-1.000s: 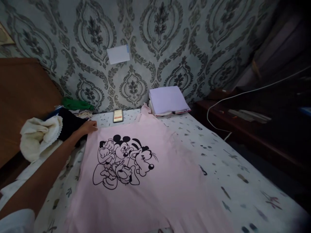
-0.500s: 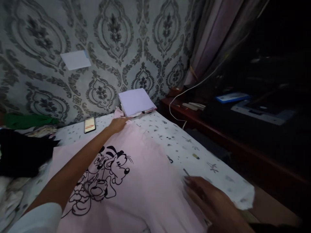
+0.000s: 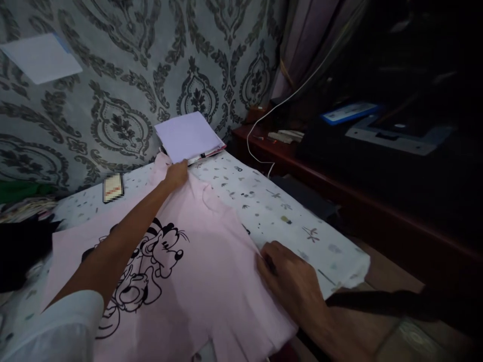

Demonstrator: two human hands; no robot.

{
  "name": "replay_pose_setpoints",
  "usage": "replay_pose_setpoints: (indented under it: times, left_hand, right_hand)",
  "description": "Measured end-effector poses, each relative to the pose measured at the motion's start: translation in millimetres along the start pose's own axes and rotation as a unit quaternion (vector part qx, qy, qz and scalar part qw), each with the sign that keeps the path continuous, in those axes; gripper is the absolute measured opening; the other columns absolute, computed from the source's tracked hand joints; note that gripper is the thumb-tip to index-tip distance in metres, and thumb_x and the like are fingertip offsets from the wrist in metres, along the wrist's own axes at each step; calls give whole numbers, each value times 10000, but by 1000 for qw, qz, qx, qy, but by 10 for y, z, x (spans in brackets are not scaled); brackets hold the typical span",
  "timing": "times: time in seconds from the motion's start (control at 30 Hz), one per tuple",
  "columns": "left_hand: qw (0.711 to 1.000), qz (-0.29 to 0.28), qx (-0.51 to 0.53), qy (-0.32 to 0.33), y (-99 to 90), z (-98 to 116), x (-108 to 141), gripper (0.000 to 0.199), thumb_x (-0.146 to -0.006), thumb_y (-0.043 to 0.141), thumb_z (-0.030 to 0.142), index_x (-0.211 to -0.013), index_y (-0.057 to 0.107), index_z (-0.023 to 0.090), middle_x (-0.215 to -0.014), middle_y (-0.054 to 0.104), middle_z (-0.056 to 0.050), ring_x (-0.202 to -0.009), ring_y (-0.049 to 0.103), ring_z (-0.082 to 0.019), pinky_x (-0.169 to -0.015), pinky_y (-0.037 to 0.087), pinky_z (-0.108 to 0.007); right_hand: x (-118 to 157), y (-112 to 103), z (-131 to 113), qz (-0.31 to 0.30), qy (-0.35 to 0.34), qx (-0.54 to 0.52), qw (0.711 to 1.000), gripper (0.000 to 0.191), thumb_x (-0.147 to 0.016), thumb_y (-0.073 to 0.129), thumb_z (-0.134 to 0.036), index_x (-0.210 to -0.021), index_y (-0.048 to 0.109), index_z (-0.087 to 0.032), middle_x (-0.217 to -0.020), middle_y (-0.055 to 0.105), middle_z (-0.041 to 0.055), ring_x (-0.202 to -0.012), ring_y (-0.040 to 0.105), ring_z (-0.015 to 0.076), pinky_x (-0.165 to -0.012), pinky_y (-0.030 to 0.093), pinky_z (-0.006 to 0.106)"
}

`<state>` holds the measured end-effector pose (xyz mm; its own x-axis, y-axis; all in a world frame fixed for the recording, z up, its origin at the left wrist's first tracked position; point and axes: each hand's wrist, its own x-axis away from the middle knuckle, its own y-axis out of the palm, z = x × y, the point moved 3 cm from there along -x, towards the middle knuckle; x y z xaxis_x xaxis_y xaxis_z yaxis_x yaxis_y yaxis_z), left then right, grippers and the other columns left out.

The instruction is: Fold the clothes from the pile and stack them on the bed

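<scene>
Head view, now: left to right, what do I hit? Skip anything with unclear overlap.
Black cloth → smartphone → left hand → right hand → grey flat object. Pink T-shirt left out: it spans several of these.

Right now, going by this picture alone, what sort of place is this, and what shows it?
Probably a room in a home, perhaps a bedroom: the patterned wallpaper, what looks like a curtain, and a pink shirt spread on a white printed cloth suggest it.
</scene>
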<state>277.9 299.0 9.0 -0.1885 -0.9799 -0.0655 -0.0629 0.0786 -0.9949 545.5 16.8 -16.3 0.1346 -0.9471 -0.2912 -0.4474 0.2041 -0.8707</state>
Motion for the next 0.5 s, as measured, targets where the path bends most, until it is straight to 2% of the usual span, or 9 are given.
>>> replay_pose_setpoints:
  times: [0.1,0.2,0.27,0.37,0.43,0.5]
  left_hand:
    - [999,14,31,-10,63,22,144,351,-990,298,167,-1284,468,78,-1138,666,-221,-1098,632,-302,-946,462,-439]
    - [991,40,122,43,148,45,461,360,-1011,312,264,-1306,450,112,-1208,636,-177,-1141,595,-271,-995,443,-423]
    - [980,39,172,94,204,78,793,420,-1012,341,347,-1348,429,109,-1314,588,-178,-1217,549,-272,-1052,413,-432]
    - [975,-4,179,135,235,168,1408,551,-1018,324,461,-1452,358,122,-1538,414,-179,-1414,380,-292,-1182,273,-477]
    - [973,-36,170,149,201,267,1839,605,-1022,296,507,-1499,316,136,-1617,300,-167,-1495,255,-289,-1229,172,-491]
    - [969,-60,159,177,136,407,2253,626,-1024,284,528,-1521,297,147,-1644,248,-151,-1525,188,-274,-1244,122,-490]
  right_hand:
    - [-2,-14,-9,-6,2,13,1000,263,-950,428,-293,-726,537,-212,-711,618,18,-599,571,147,-526,345,266]
    - [43,-17,-15,-13,14,10,1000,213,-940,461,-309,-806,588,-203,-775,644,32,-672,601,171,-565,377,276]
    - [123,-22,-4,-7,20,-5,1000,213,-946,471,-336,-888,619,-194,-845,658,51,-739,619,192,-608,414,289]
    - [355,-56,19,33,29,-55,998,263,-958,486,-404,-953,642,-192,-863,650,56,-754,615,198,-654,455,307]
    - [587,-92,19,87,55,-92,990,281,-950,514,-446,-899,642,-201,-806,636,39,-708,600,187,-640,462,305]
    - [858,-108,-9,142,106,-125,976,299,-929,556,-471,-798,616,-209,-734,614,20,-658,578,175,-610,458,296]
